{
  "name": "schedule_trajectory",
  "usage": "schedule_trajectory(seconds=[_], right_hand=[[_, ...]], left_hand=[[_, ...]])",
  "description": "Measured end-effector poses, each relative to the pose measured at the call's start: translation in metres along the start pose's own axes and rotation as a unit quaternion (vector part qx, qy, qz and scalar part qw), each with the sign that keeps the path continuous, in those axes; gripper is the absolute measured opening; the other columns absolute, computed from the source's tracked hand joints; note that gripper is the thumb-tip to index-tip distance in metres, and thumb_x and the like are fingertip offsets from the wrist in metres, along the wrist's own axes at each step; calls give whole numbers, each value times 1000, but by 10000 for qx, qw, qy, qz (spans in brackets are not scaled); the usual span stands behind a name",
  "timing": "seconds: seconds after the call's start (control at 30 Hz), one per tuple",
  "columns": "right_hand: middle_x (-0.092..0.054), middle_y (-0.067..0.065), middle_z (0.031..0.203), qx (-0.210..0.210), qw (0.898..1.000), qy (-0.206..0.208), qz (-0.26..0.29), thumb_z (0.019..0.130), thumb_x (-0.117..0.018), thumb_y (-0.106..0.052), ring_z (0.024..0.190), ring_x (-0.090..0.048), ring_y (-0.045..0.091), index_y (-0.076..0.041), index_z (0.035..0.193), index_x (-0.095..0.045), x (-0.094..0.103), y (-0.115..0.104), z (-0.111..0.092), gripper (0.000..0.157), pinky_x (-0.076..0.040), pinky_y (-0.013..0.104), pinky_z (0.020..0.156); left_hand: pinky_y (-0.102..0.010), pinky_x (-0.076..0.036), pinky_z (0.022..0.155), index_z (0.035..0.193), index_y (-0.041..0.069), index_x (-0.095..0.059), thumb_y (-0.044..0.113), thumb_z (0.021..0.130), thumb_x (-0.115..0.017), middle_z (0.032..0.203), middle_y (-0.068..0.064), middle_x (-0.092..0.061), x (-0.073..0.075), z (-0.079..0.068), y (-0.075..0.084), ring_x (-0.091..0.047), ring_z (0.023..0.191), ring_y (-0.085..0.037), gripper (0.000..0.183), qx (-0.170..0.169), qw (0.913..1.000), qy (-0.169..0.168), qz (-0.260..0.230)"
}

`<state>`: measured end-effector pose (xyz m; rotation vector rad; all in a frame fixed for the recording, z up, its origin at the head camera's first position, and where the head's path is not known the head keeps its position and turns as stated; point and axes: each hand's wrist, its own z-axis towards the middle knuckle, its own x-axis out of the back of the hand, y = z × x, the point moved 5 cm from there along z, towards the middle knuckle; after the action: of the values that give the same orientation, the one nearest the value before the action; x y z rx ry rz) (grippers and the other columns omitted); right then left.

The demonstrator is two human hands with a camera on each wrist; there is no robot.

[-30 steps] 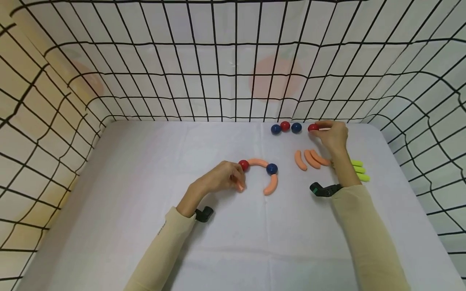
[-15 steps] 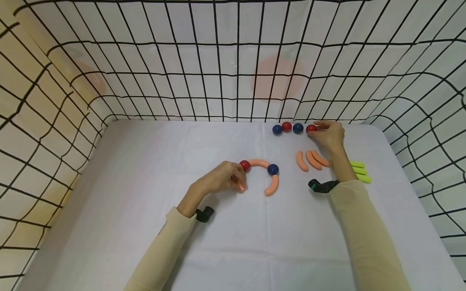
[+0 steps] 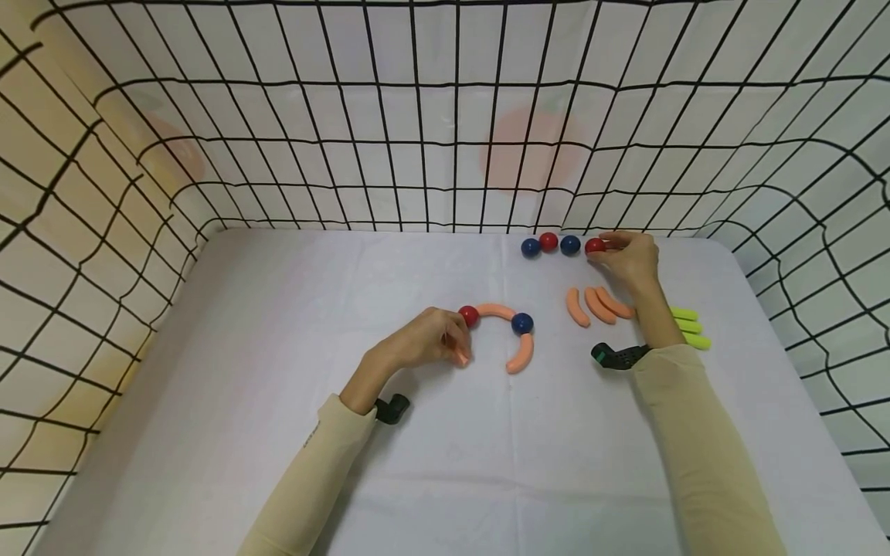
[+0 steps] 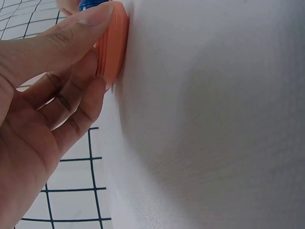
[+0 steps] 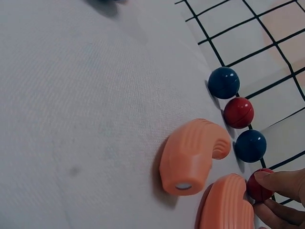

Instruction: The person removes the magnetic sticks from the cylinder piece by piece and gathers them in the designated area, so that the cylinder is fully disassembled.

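Note:
My left hand (image 3: 431,337) pinches a curved orange magnetic rod (image 4: 114,45) between thumb and fingers, low over the white cloth; the head view shows only its tip. Right by those fingers is a red ball (image 3: 469,316), followed by a curved orange rod (image 3: 496,310), a blue ball (image 3: 522,323) and another curved orange rod (image 3: 520,354), joined in an arc. At the back right, my right hand (image 3: 631,259) pinches a red ball (image 5: 259,185) at the end of a row. Beside it in that row are a blue ball (image 3: 570,245), a red ball (image 3: 548,242) and another blue ball (image 3: 531,247).
Several curved orange rods (image 3: 577,307) lie in front of the right hand. Yellow-green sticks (image 3: 688,327) are partly hidden behind the right forearm. Black wire mesh (image 3: 455,154) stands along the back and both sides of the white-covered table (image 3: 445,463).
My right hand has shifted slightly left with the red ball, closer to the neighbouring blue ball. The left hand holds the orange rod in the same place.

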<state>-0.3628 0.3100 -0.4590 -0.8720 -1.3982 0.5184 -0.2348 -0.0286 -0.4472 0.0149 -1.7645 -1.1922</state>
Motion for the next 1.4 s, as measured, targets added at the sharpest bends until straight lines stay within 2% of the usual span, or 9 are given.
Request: schedule_trajectory(seconds=[0.17,0.4,0.63,0.83,0.93,1.03,1.2,1.33,1.4], right_hand=[[-64,26,138,-75,9999,-45,61,91,-79,-12,126,-60,35,1,137,-64,1,0,1,50,-48,43,108],[-62,25,142,-219,9995,-217,-4,92,-79,-15,128,-59,34,-1,142,-61,4,2,0,55,-47,28,92],[-60,24,141,-32,10000,-22,-8,97,-72,-16,127,-57,35,-3,147,-56,9,-6,-19,54,-50,43,109],[-68,22,132,615,9963,589,141,97,-71,-18,121,-62,33,-4,139,-64,12,-18,-50,44,-45,20,90],[-70,21,129,910,9935,643,213,96,-72,-18,117,-64,33,-2,133,-68,8,-25,-68,41,-43,14,85],[-71,18,129,1144,9923,351,307,96,-73,-19,113,-66,30,-3,132,-69,-1,-30,-85,39,-43,8,83],[-72,17,128,1571,9842,-760,302,97,-74,-20,108,-68,28,-7,135,-67,-26,-36,-107,41,-48,4,78],[-71,14,131,1789,9725,-1488,96,97,-74,-20,109,-71,30,-10,135,-68,-43,-40,-117,40,-54,14,85],[-71,14,132,1773,9683,-1761,46,97,-75,-19,110,-71,31,-10,134,-69,-50,-41,-120,39,-59,25,88]], left_hand=[[-16,-53,75,87,6,-83,3,82,-86,95,-5,-74,0,0,-1,-62,86,-12,6,7,10000,-7,0],[-15,-53,73,86,6,-83,4,81,-87,94,-5,-74,0,0,0,-61,85,-10,6,-124,9999,20,95],[-16,-52,73,86,6,-83,4,81,-87,93,-4,-73,0,0,0,-61,84,-12,6,-40,9999,5,98],[-20,-56,75,85,5,-82,4,81,-86,93,-5,-74,0,1,2,-62,85,-12,6,-42,9999,7,110],[-20,-56,75,85,5,-82,4,81,-87,93,-5,-74,1,0,3,-62,84,-12,6,-90,9998,17,176],[-18,-55,74,85,5,-82,4,81,-87,92,-5,-74,1,-1,4,-62,83,-12,6,-121,9997,8,215],[-16,-53,73,85,6,-82,5,81,-87,92,-5,-74,1,-1,1,-63,82,-12,6,-95,9998,1,183],[-17,-53,72,85,7,-82,6,81,-87,92,-4,-75,0,0,0,-62,82,-12,7,-88,9998,44,191],[-18,-53,73,86,7,-82,6,81,-87,93,-4,-75,0,0,0,-62,82,-12,7,-76,9998,54,166]])
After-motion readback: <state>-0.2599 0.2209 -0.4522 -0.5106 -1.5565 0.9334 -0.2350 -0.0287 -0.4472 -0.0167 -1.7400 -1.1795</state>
